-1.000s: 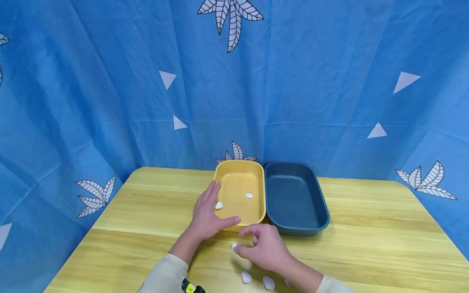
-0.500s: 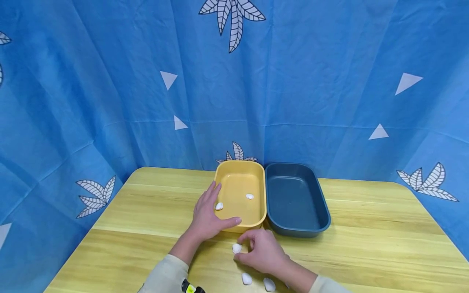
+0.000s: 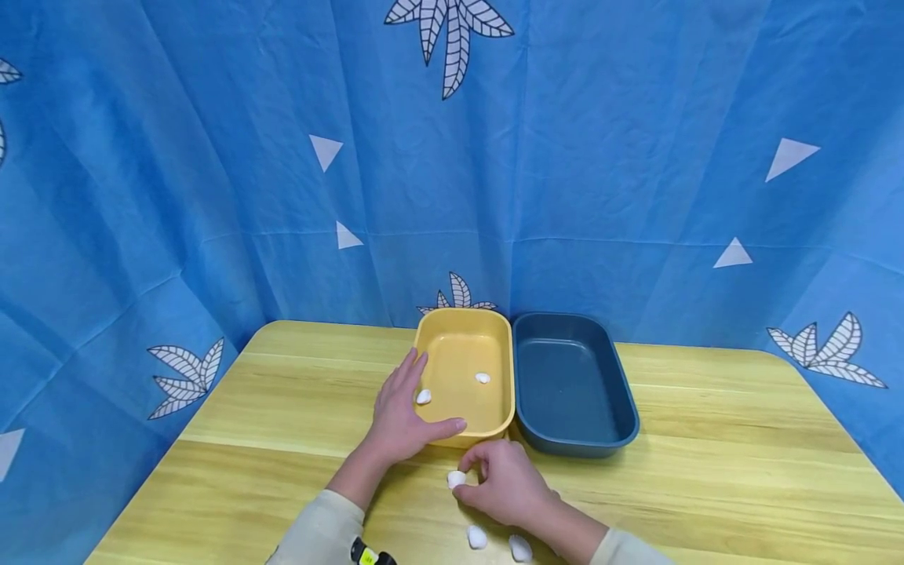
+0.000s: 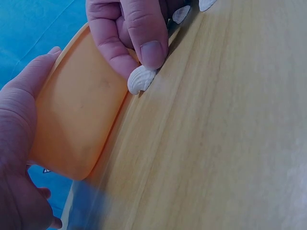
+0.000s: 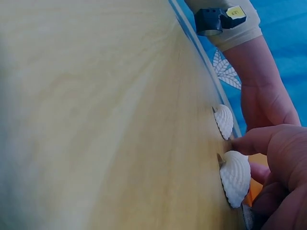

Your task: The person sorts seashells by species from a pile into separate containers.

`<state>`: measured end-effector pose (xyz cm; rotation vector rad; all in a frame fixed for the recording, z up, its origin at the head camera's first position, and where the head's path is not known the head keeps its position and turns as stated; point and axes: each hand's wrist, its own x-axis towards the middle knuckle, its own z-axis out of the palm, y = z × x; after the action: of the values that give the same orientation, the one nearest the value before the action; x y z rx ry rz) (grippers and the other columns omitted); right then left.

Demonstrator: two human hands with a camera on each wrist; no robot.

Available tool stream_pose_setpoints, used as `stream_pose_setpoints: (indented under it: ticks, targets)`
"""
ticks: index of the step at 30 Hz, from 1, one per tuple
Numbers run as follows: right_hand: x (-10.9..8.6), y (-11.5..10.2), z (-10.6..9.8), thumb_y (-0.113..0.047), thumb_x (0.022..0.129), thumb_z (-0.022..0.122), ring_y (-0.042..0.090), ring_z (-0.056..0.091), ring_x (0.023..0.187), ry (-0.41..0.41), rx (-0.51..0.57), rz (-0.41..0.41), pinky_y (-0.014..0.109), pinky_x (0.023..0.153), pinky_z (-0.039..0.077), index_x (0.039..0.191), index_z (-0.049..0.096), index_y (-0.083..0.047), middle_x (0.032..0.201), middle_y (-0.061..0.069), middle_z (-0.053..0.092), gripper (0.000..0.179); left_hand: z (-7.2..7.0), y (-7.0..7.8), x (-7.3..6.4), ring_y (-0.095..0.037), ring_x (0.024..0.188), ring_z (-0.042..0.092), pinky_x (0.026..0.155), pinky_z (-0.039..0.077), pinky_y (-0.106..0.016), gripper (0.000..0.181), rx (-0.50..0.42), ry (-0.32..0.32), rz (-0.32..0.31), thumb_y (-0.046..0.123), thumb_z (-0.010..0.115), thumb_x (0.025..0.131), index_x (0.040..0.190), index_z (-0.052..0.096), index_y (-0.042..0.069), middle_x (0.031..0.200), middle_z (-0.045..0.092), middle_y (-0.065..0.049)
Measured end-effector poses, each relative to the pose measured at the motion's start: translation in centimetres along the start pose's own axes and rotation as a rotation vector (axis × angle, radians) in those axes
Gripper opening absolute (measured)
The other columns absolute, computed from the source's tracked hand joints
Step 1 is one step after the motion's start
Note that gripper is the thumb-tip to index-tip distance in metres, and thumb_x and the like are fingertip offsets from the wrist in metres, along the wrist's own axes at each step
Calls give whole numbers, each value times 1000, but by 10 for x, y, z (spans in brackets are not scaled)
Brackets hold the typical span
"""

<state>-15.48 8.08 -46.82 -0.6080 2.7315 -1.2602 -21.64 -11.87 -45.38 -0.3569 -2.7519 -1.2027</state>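
Observation:
My right hand pinches a small white seashell between thumb and index finger, just in front of the yellow bin. The left wrist view shows ridges on this seashell, low by the wooden surface; whether it touches the wood I cannot tell. With fingers spread, my left hand lies along the bin's left side, its thumb at the front rim. Inside the bin are two white shells, one near the left wall and another toward the right.
A dark blue bin stands right beside the yellow one. On the wooden table, nearer me, lie more shells, including one and another under my right wrist. A blue patterned curtain hangs behind.
My right hand has shifted slightly down and toward me. Its thumb and index finger have come to the edges of the shell, which shows more now. The left hand stays put.

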Motion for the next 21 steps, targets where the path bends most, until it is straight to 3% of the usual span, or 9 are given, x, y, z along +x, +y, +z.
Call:
stream_pose_setpoints:
  ticks: [9,21]
  targets:
    - [0,0,2,-25,74,84,3,41,44,-11,-26,2,24,41,36,73,69,-24,46,-14,42,15,0,-1,0,-37,147,14,113,11,-62,120,7,-4,-6,64,84,67,160,25,17,166,12,2]
    - [2,1,1,-23,74,86,1,38,40,-69,7,-54,23,41,36,76,71,-23,44,-17,39,15,1,-2,-1,-38,147,14,113,12,-63,120,12,-6,-7,64,84,67,160,25,18,166,11,3]
